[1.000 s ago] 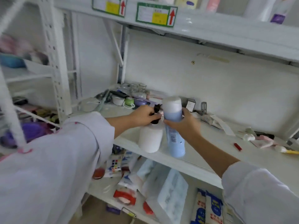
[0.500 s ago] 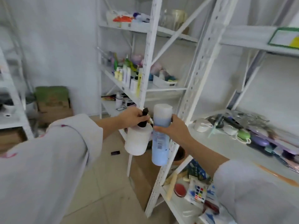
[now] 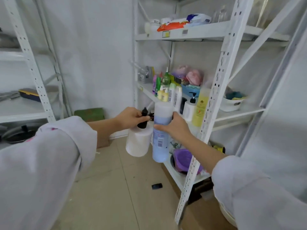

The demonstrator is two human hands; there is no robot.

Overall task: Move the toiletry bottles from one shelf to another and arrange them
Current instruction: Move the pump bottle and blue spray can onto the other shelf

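Bottles fill both my hands, held out in front of me above the tiled floor (image 3: 103,188). My left hand (image 3: 128,119) is closed around the black pump top of a white bottle (image 3: 138,143), so the round body hangs below my fingers. My right hand (image 3: 176,126) is wrapped around the upper part of a tall blue bottle (image 3: 160,140) with a pale cap and a barcode label; it stands upright, touching or nearly touching the white one at its three o'clock side.

At about one o'clock from my hands stands a white metal rack (image 3: 214,90). Its middle shelf (image 3: 146,91) carries a row of toiletries: a green bottle (image 3: 165,78), small yellow bottles (image 3: 162,95), two white tubes, a white pump bottle (image 3: 189,107) and a tall yellow bottle (image 3: 200,108) just beside the upright post. Behind them sits a blue basket (image 3: 191,89). The top shelf holds an orange packet (image 3: 171,26) and wipes. Low at four o'clock a purple basin (image 3: 184,159) rests on the bottom shelf. A small black object (image 3: 157,186) lies on the floor at six o'clock. A second rack (image 3: 31,63) stands at nine o'clock.
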